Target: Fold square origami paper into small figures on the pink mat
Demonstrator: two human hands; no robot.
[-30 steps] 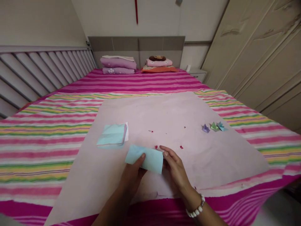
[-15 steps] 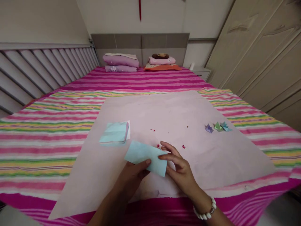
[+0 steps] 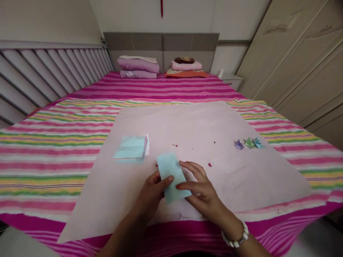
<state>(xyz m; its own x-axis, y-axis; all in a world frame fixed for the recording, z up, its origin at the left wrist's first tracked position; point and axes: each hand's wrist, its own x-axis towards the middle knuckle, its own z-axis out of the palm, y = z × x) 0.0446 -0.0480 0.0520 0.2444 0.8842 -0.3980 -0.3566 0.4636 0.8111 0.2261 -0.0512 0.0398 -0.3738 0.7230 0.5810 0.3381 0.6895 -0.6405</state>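
Observation:
A folded light blue paper (image 3: 171, 171) is held just above the pale pink sheet (image 3: 193, 128) that covers the striped bed. My left hand (image 3: 151, 194) grips its near left edge, thumb on top. My right hand (image 3: 199, 189) pinches its near right edge between thumb and fingers; a white bead bracelet is on that wrist. The paper's long side now points away from me.
A stack of pastel paper squares (image 3: 131, 148) lies to the left of my hands. Three small folded paper shapes (image 3: 249, 143) sit at the right. Tiny red scraps (image 3: 209, 165) dot the sheet. Pillows (image 3: 138, 66) rest at the headboard, a wardrobe (image 3: 302, 60) stands at right.
The blue paper has been turned from lying crosswise to pointing away from me. Both hands kept hold of it and shifted slightly.

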